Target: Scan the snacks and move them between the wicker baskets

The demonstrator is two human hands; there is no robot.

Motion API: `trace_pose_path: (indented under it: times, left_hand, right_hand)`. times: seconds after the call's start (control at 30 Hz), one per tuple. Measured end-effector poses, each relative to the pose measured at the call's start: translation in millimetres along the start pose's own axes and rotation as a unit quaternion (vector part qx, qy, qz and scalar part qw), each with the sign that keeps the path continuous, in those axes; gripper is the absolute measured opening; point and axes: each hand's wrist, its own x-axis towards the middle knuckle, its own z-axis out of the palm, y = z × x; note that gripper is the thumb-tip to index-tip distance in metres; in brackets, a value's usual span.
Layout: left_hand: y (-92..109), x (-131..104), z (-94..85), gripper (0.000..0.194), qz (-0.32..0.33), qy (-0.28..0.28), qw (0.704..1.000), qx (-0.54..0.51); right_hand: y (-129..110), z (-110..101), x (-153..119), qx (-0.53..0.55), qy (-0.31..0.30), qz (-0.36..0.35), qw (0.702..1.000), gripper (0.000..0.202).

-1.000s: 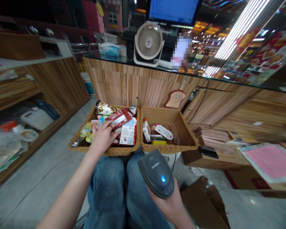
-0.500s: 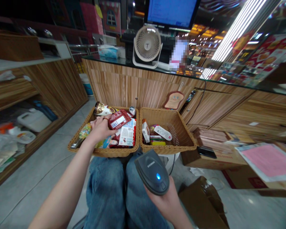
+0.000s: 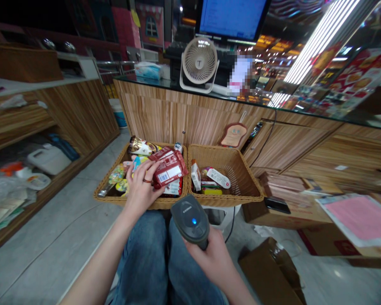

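My left hand (image 3: 142, 184), with a ring on one finger, is closed on the left edge of a dark red snack packet (image 3: 170, 170). The packet's white barcode label faces up, over the left wicker basket (image 3: 152, 205). Around it in that basket lie a brown-and-cream wrapped snack (image 3: 141, 147), a small can (image 3: 178, 147) and colourful sweets (image 3: 117, 174). A grey barcode scanner (image 3: 190, 218), its blue light on, is gripped by my right hand (image 3: 212, 252) in front of the baskets. Its handle is mostly hidden.
The right wicker basket (image 3: 244, 169) holds several small packages. Behind stands a wooden counter (image 3: 152, 110) with a fan (image 3: 200, 63) and a monitor (image 3: 231, 19). Cardboard boxes (image 3: 305, 216), a phone (image 3: 277, 205) and a brown paper bag (image 3: 269, 271) are at the right.
My left hand has drawn nearer with the red packet, which now lies further right and closer, covering the white-and-red box. The scanner has shifted slightly left and tilted.
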Motion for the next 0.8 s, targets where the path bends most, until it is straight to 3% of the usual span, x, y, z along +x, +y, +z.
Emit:
trace_pose_path:
  times: [0.23, 0.6, 0.8]
  left_hand:
    - [0.8, -5.1, 1.9, 0.083, -0.005, -0.001, 1.000, -0.020]
    - [1.7, -5.2, 4.7, 0.078, -0.006, 0.013, 1.000, -0.003]
    - [0.6, -6.3, 2.8, 0.081, -0.022, -0.013, 1.000, -0.017]
  right_hand:
    - [1.5, 7.9, 5.6, -0.009, -0.020, 0.029, 0.999, 0.012]
    - [2.8, 5.7, 6.8, 0.002, -0.020, 0.019, 1.000, 0.015]
    - [4.6, 4.9, 3.5, 0.000, -0.020, 0.022, 1.000, 0.013]
